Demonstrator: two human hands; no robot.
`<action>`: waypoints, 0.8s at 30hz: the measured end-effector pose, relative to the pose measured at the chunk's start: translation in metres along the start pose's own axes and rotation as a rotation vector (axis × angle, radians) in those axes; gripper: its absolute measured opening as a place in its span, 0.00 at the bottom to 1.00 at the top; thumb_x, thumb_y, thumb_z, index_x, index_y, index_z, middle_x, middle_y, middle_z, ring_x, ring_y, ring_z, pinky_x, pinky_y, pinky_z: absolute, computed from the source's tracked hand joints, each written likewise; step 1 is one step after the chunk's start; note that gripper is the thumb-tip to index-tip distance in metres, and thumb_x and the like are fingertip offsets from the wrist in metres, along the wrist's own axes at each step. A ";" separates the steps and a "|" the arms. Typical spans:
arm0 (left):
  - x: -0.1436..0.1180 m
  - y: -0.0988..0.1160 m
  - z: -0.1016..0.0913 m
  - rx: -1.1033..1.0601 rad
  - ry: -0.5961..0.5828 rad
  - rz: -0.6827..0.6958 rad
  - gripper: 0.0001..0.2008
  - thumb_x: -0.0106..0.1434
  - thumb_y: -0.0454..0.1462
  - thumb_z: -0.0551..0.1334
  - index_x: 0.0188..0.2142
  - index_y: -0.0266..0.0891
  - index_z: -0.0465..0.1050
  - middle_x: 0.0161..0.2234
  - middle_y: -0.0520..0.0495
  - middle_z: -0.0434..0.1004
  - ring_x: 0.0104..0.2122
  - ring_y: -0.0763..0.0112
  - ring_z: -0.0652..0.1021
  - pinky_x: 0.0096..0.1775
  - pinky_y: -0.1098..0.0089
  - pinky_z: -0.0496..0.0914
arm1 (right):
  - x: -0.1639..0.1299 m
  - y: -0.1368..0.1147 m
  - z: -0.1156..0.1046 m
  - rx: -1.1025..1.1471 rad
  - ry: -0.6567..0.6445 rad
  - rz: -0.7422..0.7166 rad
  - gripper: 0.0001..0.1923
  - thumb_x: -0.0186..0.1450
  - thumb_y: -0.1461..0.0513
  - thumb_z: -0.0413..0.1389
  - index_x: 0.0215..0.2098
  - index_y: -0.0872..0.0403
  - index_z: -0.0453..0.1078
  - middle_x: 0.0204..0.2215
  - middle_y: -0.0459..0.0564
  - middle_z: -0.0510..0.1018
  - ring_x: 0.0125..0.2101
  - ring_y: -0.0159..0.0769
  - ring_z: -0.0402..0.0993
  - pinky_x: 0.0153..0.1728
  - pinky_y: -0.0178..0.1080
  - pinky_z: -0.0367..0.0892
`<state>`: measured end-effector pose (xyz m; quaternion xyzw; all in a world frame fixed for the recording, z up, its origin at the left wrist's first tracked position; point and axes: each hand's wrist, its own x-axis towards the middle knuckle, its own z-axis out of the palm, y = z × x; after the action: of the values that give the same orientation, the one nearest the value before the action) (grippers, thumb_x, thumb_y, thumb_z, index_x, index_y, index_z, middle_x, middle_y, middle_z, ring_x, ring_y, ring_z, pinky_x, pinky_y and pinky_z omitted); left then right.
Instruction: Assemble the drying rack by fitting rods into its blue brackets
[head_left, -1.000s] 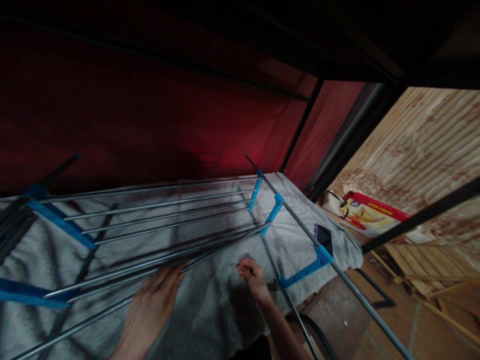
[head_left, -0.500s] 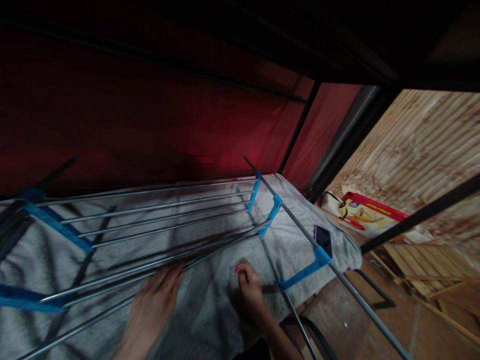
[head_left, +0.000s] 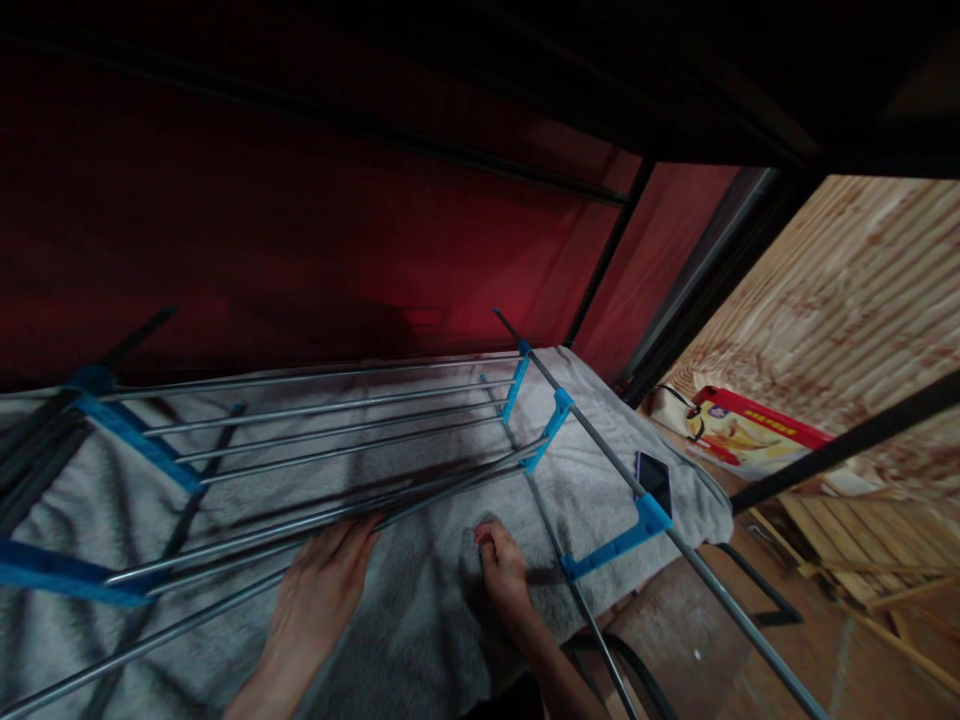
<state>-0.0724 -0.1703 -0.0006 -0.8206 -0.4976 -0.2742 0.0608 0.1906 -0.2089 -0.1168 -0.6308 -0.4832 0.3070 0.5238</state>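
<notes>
A rack of thin metal tubes with blue plastic brackets (head_left: pixel 611 550) lies across a grey blanket (head_left: pixel 427 610). My left hand (head_left: pixel 328 570) is closed over the metal rods (head_left: pixel 247 540) in the middle of the rack; its fingertips are partly hidden behind them. Those rods run close together toward a blue bracket (head_left: pixel 551 430) on the right. My right hand (head_left: pixel 502 568) rests low over the blanket, to the right of the left one, with fingers curled and thumb against them. Whatever it may hold is hidden.
A phone (head_left: pixel 651 476) lies on the blanket beside the right-hand tube. Dark metal posts (head_left: pixel 697 290) frame the bed, with red sheeting (head_left: pixel 337 250) behind. On the floor side are a red and yellow box (head_left: pixel 757 435) and a wooden slatted piece (head_left: pixel 862 540).
The whole view has shifted slightly, so the rack and surroundings sit a little further right. Both hands keep about the same pose relative to the rack.
</notes>
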 end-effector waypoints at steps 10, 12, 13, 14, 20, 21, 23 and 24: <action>0.008 0.002 -0.003 0.013 -0.028 -0.007 0.17 0.73 0.40 0.49 0.52 0.42 0.74 0.43 0.43 0.80 0.40 0.57 0.79 0.44 0.59 0.72 | 0.000 0.003 -0.002 -0.083 -0.002 -0.039 0.09 0.66 0.59 0.50 0.34 0.49 0.72 0.31 0.48 0.77 0.34 0.39 0.72 0.41 0.40 0.66; 0.009 0.002 -0.002 0.008 -0.013 0.001 0.17 0.73 0.39 0.49 0.52 0.40 0.74 0.43 0.42 0.80 0.41 0.57 0.79 0.43 0.58 0.72 | 0.001 0.005 -0.002 -0.117 -0.006 -0.045 0.10 0.66 0.60 0.49 0.34 0.49 0.72 0.31 0.47 0.77 0.33 0.38 0.73 0.40 0.40 0.66; 0.009 0.002 -0.001 0.006 -0.012 0.005 0.17 0.73 0.39 0.49 0.52 0.39 0.74 0.44 0.41 0.80 0.41 0.57 0.78 0.43 0.58 0.72 | 0.001 0.007 -0.002 -0.133 -0.012 -0.045 0.10 0.66 0.60 0.48 0.35 0.50 0.72 0.31 0.47 0.77 0.33 0.38 0.73 0.40 0.39 0.66; 0.009 0.002 -0.001 0.003 -0.019 0.006 0.17 0.73 0.38 0.49 0.52 0.39 0.74 0.44 0.41 0.80 0.41 0.57 0.78 0.43 0.58 0.72 | 0.001 0.008 -0.003 -0.147 -0.019 -0.046 0.10 0.67 0.60 0.48 0.35 0.50 0.72 0.31 0.48 0.78 0.33 0.38 0.73 0.39 0.39 0.66; 0.010 0.006 -0.006 -0.022 -0.071 -0.034 0.15 0.73 0.37 0.52 0.53 0.41 0.74 0.45 0.44 0.79 0.44 0.60 0.77 0.47 0.60 0.70 | -0.001 0.014 -0.013 -0.195 -0.083 -0.055 0.12 0.67 0.57 0.47 0.37 0.50 0.71 0.37 0.51 0.79 0.38 0.41 0.75 0.43 0.42 0.66; 0.011 0.007 -0.008 -0.032 -0.078 -0.037 0.15 0.73 0.36 0.53 0.53 0.41 0.74 0.45 0.44 0.79 0.44 0.61 0.77 0.47 0.60 0.70 | 0.000 0.016 -0.014 -0.205 -0.095 -0.055 0.12 0.67 0.56 0.47 0.37 0.50 0.71 0.37 0.51 0.79 0.39 0.41 0.75 0.44 0.43 0.66; 0.014 0.007 -0.010 -0.040 -0.092 -0.044 0.14 0.72 0.35 0.54 0.53 0.41 0.73 0.46 0.44 0.79 0.44 0.62 0.77 0.48 0.61 0.70 | 0.001 0.018 -0.017 -0.221 -0.111 -0.054 0.12 0.67 0.56 0.47 0.37 0.50 0.71 0.39 0.51 0.79 0.40 0.42 0.74 0.44 0.44 0.66; 0.015 0.007 -0.012 -0.042 -0.098 -0.044 0.14 0.72 0.35 0.55 0.53 0.41 0.73 0.45 0.44 0.79 0.44 0.62 0.77 0.48 0.61 0.70 | 0.001 0.019 -0.018 -0.226 -0.116 -0.055 0.12 0.67 0.55 0.47 0.37 0.49 0.71 0.39 0.52 0.79 0.40 0.42 0.74 0.44 0.44 0.66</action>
<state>-0.0659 -0.1665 0.0179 -0.8230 -0.5122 -0.2451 0.0130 0.2124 -0.2142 -0.1299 -0.6537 -0.5612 0.2721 0.4287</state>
